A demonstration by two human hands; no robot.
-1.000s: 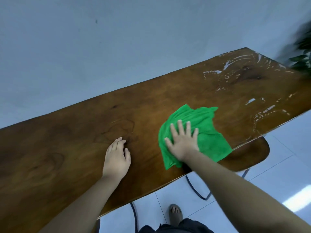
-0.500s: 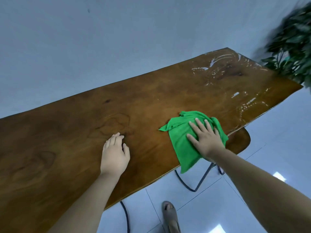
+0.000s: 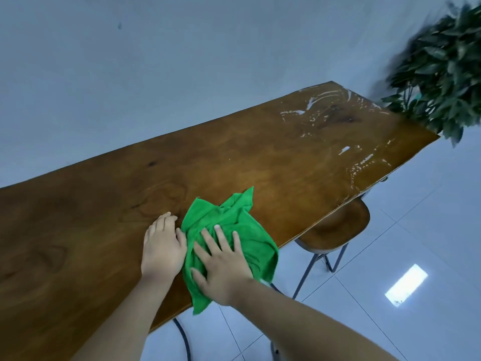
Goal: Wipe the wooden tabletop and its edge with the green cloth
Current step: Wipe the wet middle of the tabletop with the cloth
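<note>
A long brown wooden tabletop (image 3: 260, 162) runs from lower left to upper right, with wet streaks shining at its far right end. The crumpled green cloth (image 3: 229, 220) lies near the front edge, and one corner hangs over that edge. My right hand (image 3: 222, 264) presses flat on the cloth with fingers spread. Just to its left, my left hand (image 3: 162, 246) rests palm down on the bare wood, its thumb touching the cloth.
A round wooden stool (image 3: 335, 230) on thin metal legs stands under the table's front edge at the right. A leafy green plant (image 3: 442, 74) rises past the table's far right end. A pale wall lies behind and a glossy tiled floor (image 3: 390, 256) below.
My right hand swept the cloth right along the front edge, then back left until it sits against my left hand. The left hand stayed planted. The view shifted to the right.
</note>
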